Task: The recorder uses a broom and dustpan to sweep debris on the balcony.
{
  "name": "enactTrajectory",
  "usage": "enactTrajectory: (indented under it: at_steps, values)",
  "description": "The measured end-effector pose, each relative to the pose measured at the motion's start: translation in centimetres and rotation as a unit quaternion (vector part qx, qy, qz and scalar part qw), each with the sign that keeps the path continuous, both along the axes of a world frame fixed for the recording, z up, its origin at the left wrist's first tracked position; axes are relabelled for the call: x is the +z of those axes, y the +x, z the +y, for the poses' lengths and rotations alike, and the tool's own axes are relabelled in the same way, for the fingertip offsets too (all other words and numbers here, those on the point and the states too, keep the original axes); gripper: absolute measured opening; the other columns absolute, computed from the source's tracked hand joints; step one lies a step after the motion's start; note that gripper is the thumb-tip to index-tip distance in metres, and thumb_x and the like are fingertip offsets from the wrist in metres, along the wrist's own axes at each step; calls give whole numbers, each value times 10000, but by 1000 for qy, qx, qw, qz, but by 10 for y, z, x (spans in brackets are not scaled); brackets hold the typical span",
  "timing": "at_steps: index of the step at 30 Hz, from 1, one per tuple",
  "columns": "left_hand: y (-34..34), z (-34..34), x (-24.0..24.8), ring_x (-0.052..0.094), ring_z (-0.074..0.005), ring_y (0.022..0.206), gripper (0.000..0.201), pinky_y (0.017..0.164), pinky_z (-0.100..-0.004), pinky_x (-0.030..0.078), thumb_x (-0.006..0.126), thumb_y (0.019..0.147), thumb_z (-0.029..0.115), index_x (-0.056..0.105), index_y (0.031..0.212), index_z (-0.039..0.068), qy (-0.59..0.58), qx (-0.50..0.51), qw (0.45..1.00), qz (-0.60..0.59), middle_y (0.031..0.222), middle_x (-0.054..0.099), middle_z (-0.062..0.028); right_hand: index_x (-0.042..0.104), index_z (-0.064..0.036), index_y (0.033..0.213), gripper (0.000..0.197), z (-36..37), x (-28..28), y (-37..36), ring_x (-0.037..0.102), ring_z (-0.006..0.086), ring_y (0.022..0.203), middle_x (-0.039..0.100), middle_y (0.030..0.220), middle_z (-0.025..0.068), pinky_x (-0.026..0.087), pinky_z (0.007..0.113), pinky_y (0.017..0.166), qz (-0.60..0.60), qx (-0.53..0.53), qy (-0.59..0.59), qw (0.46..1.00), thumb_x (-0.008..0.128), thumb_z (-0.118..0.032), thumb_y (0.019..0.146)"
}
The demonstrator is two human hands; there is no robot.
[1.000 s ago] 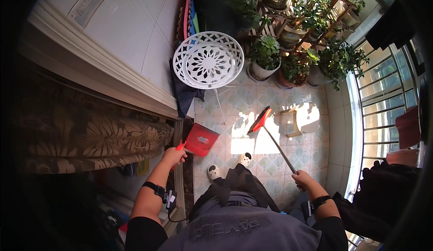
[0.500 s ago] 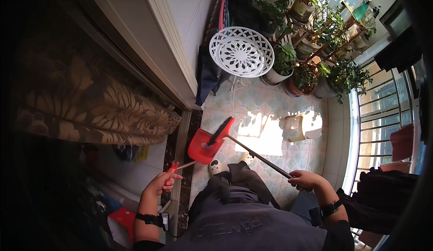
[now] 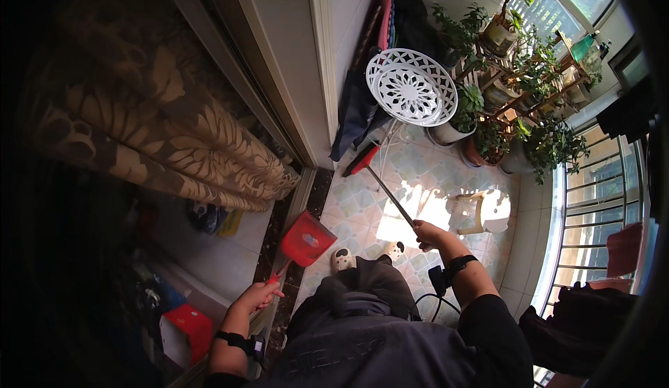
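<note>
My left hand (image 3: pixel 255 296) grips the handle of a red dustpan (image 3: pixel 306 239), which hangs low over the dark door threshold (image 3: pixel 311 191). My right hand (image 3: pixel 430 234) is closed around the dark stick of a broom (image 3: pixel 385 189). Its red head (image 3: pixel 359 160) rests on the patterned floor tiles (image 3: pixel 362 203) by the wall, under the white table. My feet in pale slippers (image 3: pixel 341 258) stand between the two hands.
A round white openwork table (image 3: pixel 411 86) stands ahead, with dark cloth (image 3: pixel 354 112) hanging against the wall beside it. Potted plants on a wooden rack (image 3: pixel 512 74) fill the far right. A small pale stool (image 3: pixel 485 210) and a railing (image 3: pixel 589 221) lie to the right; a leaf-patterned curtain (image 3: pixel 174 144) hangs left.
The view has swung left toward the doorway. The broom head has moved from beside the dustpan out to the wall under the white table. The dustpan stays in my left hand, lower down.
</note>
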State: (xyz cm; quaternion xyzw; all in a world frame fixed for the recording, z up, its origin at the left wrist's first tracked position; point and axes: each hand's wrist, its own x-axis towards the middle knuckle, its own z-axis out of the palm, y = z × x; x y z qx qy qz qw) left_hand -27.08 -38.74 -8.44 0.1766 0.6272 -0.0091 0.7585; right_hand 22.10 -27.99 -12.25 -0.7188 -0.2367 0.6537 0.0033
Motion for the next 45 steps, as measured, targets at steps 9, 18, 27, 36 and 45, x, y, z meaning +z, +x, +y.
enactTrajectory:
  at_steps: [9, 18, 27, 36, 45]
  values:
    - [-55, 17, -7, 293, -53, 350, 425, 344, -214, 220, 456, 910, 385, 599, 1018, -1, 2, -65, 997, -34, 475, 342, 58, 283, -252, 1377, 475, -103, 38, 36, 424, 159, 479, 465, 771, 66, 407, 309, 432, -55, 138, -127, 981, 364, -267, 909]
    - [-38, 48, -5, 293, -47, 349, 470, 346, -209, 243, 437, 926, 372, 562, 1047, -65, 1, -59, 996, -73, 477, 340, 58, 595, -108, 1108, 343, -151, 104, 77, 635, 266, 674, 653, 868, 138, 520, 376, 625, -318, 256, -96, 908, 458, -275, 842]
    - [-6, 33, -5, 289, -46, 352, 490, 343, -206, 236, 443, 922, 381, 556, 1051, -78, 4, -13, 998, -60, 483, 341, 53, 625, -111, 1037, 320, -136, 90, 72, 587, 324, 940, 626, 1004, 148, 464, 412, 818, -366, 263, 69, 890, 476, -303, 828]
    - [53, 39, 2, 258, -62, 350, 462, 353, -226, 215, 418, 925, 386, 570, 1036, -35, -8, -15, 1000, -7, 482, 335, 50, 635, -85, 1010, 321, -153, 38, 163, 601, 326, 886, 637, 947, 158, 467, 406, 798, -287, 164, 21, 944, 465, -293, 833]
    - [133, 73, 23, 246, -58, 344, 481, 354, -235, 193, 405, 916, 416, 604, 953, -20, 26, -79, 994, 72, 459, 302, 64, 613, -32, 1025, 307, -204, 72, 218, 567, 225, 481, 609, 650, 124, 449, 336, 437, -270, 97, 122, 950, 491, -256, 854]
